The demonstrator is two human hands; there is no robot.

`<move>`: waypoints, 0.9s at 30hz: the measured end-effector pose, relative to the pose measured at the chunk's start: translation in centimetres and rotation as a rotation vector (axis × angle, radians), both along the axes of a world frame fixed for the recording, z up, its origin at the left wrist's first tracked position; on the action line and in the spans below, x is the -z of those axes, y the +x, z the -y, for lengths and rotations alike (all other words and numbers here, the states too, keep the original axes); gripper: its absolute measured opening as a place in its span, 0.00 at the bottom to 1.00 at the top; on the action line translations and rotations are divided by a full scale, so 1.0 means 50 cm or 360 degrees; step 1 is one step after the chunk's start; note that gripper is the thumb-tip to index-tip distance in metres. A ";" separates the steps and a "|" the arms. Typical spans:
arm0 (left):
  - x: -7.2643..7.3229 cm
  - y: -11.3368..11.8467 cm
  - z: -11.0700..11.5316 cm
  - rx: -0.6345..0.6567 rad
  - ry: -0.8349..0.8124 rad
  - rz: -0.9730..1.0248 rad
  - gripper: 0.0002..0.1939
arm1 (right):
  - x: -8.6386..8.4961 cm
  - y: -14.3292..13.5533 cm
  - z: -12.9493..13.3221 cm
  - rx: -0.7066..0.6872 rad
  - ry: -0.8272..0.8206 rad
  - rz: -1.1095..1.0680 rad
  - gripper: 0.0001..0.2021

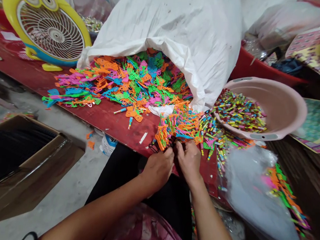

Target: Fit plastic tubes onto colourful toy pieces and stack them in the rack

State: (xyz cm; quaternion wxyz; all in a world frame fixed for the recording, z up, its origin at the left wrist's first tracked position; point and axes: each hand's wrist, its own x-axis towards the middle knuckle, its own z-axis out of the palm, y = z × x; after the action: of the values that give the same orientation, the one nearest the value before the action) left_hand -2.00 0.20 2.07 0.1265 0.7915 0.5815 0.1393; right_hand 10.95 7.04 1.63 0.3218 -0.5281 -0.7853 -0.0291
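At the table's near edge, my left hand (159, 167) is closed, its fingertips pinched at a thin black plastic strip with loops (154, 147). Just right of it, my right hand (189, 160) has curled fingers on the same dark strip, partly hidden by the knuckles. Directly beyond both hands lies a row of small colourful plastic pieces (180, 123) in orange, green, pink and blue, packed side by side. A larger heap of similar plastic pieces (135, 83) spills from the mouth of a white sack (170, 21).
A pink basin (284, 107) holds many small wrapped sticks (241, 109), some spilled beside it. Left stand a yellow fan (56, 34) and, lower, a cardboard box (34, 173) of black items. A clear plastic bag (254, 190) hangs over the red table's (126, 128) right end.
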 end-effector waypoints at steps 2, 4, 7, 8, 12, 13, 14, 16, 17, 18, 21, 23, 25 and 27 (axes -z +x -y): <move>0.002 0.000 0.000 -0.0020 0.0022 0.0005 0.17 | 0.005 -0.005 0.003 0.0078 0.0004 0.0043 0.13; 0.005 0.001 0.003 -0.0040 0.0079 0.0024 0.19 | 0.010 -0.011 0.007 0.0125 -0.0017 0.0062 0.14; -0.003 -0.001 0.013 -0.0056 0.0145 0.0065 0.17 | 0.013 -0.015 0.012 0.0133 -0.0093 0.0027 0.14; -0.010 -0.002 0.018 -0.0047 0.0164 0.0083 0.14 | 0.012 -0.016 0.013 0.0130 -0.0117 0.0000 0.13; -0.060 -0.021 0.035 -0.0069 0.0552 0.0216 0.09 | 0.007 -0.017 0.015 0.0115 -0.0176 -0.0143 0.12; -0.077 -0.030 0.033 -0.0161 0.0749 0.0257 0.09 | 0.006 -0.017 0.015 0.0105 -0.0175 -0.0161 0.12; -0.094 -0.041 0.027 -0.0281 0.0947 0.0297 0.10 | 0.004 -0.017 0.015 0.0094 -0.0165 -0.0161 0.12; -0.126 -0.065 0.002 -0.0510 0.1233 0.0358 0.13 | 0.002 -0.018 0.016 0.0082 -0.0148 -0.0118 0.12; -0.141 -0.078 -0.014 -0.0546 0.1264 0.0369 0.15 | 0.000 -0.019 0.016 0.0088 -0.0153 -0.0086 0.12; -0.154 -0.089 -0.031 -0.0533 0.1234 0.0363 0.16 | -0.003 -0.020 0.016 0.0097 -0.0173 -0.0053 0.12; -0.177 -0.107 -0.076 -0.0296 0.1027 0.0311 0.17 | -0.014 -0.024 0.018 0.0140 -0.0282 0.0020 0.12; -0.180 -0.102 -0.092 -0.0150 0.0940 0.0282 0.16 | -0.023 -0.029 0.021 0.0168 -0.0374 0.0038 0.12; -0.177 -0.089 -0.099 -0.0072 0.0934 0.0249 0.16 | -0.033 -0.034 0.024 0.0174 -0.0478 0.0040 0.12; -0.172 -0.072 -0.103 -0.0039 0.0958 0.0189 0.16 | -0.042 -0.037 0.027 0.0171 -0.0565 0.0024 0.12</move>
State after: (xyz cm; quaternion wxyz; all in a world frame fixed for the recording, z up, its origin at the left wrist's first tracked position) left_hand -5.61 5.33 10.67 -0.0817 0.7768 0.5151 0.3529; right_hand 9.09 5.67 3.75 0.2156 -0.6176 -0.7512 0.0887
